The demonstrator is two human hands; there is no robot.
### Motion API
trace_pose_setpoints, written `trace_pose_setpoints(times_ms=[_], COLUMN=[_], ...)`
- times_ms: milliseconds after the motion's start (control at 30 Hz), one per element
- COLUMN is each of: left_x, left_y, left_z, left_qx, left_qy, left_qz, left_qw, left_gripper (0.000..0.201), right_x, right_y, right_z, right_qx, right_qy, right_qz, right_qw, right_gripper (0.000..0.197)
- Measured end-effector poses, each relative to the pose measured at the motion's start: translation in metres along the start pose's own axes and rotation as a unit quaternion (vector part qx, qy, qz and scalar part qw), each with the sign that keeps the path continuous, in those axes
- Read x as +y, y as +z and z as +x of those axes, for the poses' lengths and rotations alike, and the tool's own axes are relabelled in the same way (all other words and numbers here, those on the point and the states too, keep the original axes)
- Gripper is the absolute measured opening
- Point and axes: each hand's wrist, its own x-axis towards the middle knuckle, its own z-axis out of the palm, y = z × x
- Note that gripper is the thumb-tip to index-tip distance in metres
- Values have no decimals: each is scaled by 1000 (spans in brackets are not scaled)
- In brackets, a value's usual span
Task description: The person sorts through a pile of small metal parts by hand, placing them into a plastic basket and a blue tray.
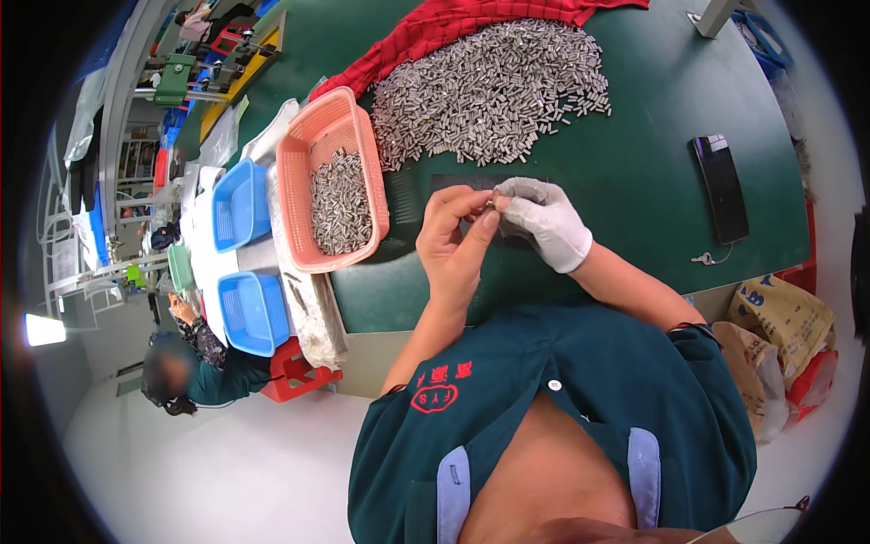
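Note:
My left hand (450, 243), bare, is closed in a pinch in front of my chest. Its fingertips meet those of my right hand (551, 227), which wears a white glove and is closed as well. Whatever lies between the fingertips is too small and too covered to make out. Beneath the hands, a dark flat mat (446, 181) shows in part on the green table. Just beyond them spreads a large pile of small silver metal cylinders (489, 95). Left of my left hand, a pink plastic basket (292, 213) holds many more such cylinders (341, 207).
A red cloth (408, 41) borders the pile's far side. Two blue baskets (252, 313) stand left of the pink one. At right lie a black phone (722, 190) and a key (703, 259). Another person (217, 372) sits at far left; sacks (781, 317) stand right of the table.

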Motion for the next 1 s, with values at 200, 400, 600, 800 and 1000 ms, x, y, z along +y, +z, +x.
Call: trace_pose_setpoints(times_ms=[200,400,600,800,1000], left_x=[1,4,5,-27,-31], left_y=[1,-9,-9,-12,-9], left_z=[-2,-2,-2,-10,-9], left_qx=[50,55,42,-71,-120], left_qy=[5,33,23,12,-24], left_qz=[11,125,277,436,443], left_qw=[999,990,960,897,888], left_gripper=[16,19,14,12,12], right_x=[0,-8,-3,-10,-8], right_y=[7,-5,-19,-22,-28], right_z=[-4,5,14,16,18], right_qx=[6,14,-22,-56,-53], right_qy=[4,-50,-91,-136,-114], right_qz=[8,36,176,179,160], right_qw=[1000,998,980,973,979], right_gripper=[20,25,42,66,67])
